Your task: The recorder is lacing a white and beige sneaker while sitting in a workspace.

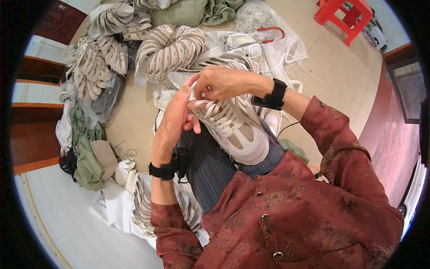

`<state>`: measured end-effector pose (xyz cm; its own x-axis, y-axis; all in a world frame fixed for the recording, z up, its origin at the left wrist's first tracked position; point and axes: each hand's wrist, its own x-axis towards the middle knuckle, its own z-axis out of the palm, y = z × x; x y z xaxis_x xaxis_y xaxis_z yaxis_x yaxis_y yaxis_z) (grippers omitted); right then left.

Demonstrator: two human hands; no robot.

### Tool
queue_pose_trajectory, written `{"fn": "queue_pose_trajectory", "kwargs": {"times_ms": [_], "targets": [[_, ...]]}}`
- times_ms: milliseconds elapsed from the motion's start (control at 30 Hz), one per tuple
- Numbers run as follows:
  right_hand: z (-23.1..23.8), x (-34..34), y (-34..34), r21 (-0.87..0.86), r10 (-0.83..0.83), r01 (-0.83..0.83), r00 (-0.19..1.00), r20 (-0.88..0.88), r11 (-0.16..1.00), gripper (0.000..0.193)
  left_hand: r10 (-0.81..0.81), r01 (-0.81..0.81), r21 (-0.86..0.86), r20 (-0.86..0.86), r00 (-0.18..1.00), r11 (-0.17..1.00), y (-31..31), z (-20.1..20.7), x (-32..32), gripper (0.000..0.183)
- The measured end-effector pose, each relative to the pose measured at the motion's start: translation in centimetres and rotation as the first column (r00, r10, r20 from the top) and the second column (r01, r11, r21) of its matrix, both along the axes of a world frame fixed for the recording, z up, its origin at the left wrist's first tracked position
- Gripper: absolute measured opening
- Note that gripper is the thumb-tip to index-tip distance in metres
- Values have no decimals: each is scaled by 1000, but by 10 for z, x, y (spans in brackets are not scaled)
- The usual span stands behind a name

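Note:
A white and beige lace-up shoe (244, 134) lies across my lap, its rounded toe toward me. White shoelaces (220, 117) cross its front in loose loops. My right hand (226, 83) is closed in a pinch over the far end of the lacing, on a lace. My left hand (174, 114) is at the shoe's left side near the ankle opening, with a finger tucked against it and the lower fingers curled. Its upper fingers reach up to my right fingertips. The hands partly hide the shoe's far end.
Bundles of beige cut shoe pieces (168, 51) lie on the floor ahead, and more (96, 62) to the left. A red plastic stool (345, 20) stands far right. An orange-handled hooked rod (271, 33) rests on clear plastic. Green cloth (87, 154) lies at the left.

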<state>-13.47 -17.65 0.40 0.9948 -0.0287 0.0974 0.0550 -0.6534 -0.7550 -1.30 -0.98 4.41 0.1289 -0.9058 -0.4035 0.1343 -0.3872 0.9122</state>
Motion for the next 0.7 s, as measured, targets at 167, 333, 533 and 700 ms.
{"fn": "queue_pose_trajectory", "kwargs": {"times_ms": [167, 333, 533, 700], "targets": [[-3, 4, 6, -3, -36, 36, 999, 18, 999, 9, 17, -17, 2, 53, 998, 1000, 1, -1, -2, 69], [-5, 4, 9, -51, -24, 24, 1000, 3, 998, 8, -2, 4, -24, 87, 996, 1000, 1, 2, -4, 73], [-1, 2, 14, -113, -48, 42, 998, -49, 993, 8, -15, 18, -56, 56, 998, 998, 4, -5, 0, 74], [-6, -5, 2, -373, -119, 164, 983, 140, 913, 20, -10, 12, -52, 42, 999, 999, 1, -2, -3, 75]]}}
